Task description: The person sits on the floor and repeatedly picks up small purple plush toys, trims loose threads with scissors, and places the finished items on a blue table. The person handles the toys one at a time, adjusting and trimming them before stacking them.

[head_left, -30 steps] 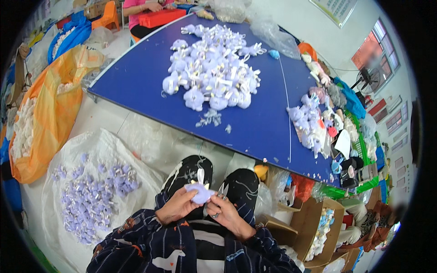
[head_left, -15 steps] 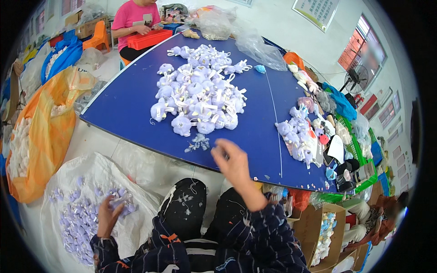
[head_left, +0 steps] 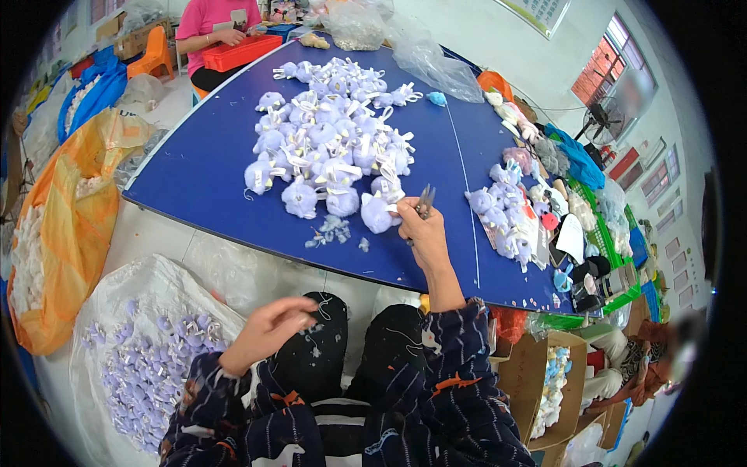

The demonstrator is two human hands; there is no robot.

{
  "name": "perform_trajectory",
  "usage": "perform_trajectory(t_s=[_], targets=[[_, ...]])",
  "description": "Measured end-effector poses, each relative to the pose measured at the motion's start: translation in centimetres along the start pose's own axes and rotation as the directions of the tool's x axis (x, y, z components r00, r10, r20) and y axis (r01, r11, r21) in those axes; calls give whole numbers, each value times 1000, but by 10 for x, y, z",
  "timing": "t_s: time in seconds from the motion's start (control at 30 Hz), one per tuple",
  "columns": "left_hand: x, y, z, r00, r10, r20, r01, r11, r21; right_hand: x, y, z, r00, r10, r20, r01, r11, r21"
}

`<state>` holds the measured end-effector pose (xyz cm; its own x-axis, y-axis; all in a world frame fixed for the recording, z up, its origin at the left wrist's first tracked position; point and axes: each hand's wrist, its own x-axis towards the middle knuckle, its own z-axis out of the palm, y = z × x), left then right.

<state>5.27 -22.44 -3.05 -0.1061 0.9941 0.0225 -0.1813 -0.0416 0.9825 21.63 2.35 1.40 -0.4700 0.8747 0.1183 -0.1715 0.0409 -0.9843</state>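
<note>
My right hand (head_left: 424,231) is closed at the near edge of a pile of fluffy lilac plush toys (head_left: 319,132) on the blue table. Small metal thread snips (head_left: 425,201) stick up out of its fist. Its fingertips pinch a lilac plush toy (head_left: 378,212) by what looks like its white tag or ear. My left hand (head_left: 272,328) hovers over my lap with nothing in it, fingers stretched out. To its left, a white sack (head_left: 167,272) on the floor holds many small lilac plush toys (head_left: 156,373).
Fluff scraps (head_left: 331,231) lie near the edge of the blue table (head_left: 210,179). A second lilac heap (head_left: 502,210) sits at right beside green crates (head_left: 622,284). An orange sack (head_left: 70,233) stands left. Across the table a person in pink (head_left: 222,31) handles a red tray (head_left: 243,52).
My left hand has come from the white sack up over my lap. My right hand has moved forward to the pile and taken hold of a plush toy.
</note>
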Motion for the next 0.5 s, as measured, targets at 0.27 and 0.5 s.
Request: perform_trajectory(t_s=[0.27, 0.5], targets=[[44, -49, 39, 908, -84, 411, 399, 476, -784, -106, -5, -3, 979, 51, 198, -59, 998, 38], [2, -29, 69, 950, -103, 295, 300, 559, -773, -158, 25, 21, 995, -99, 17, 100, 969, -224]])
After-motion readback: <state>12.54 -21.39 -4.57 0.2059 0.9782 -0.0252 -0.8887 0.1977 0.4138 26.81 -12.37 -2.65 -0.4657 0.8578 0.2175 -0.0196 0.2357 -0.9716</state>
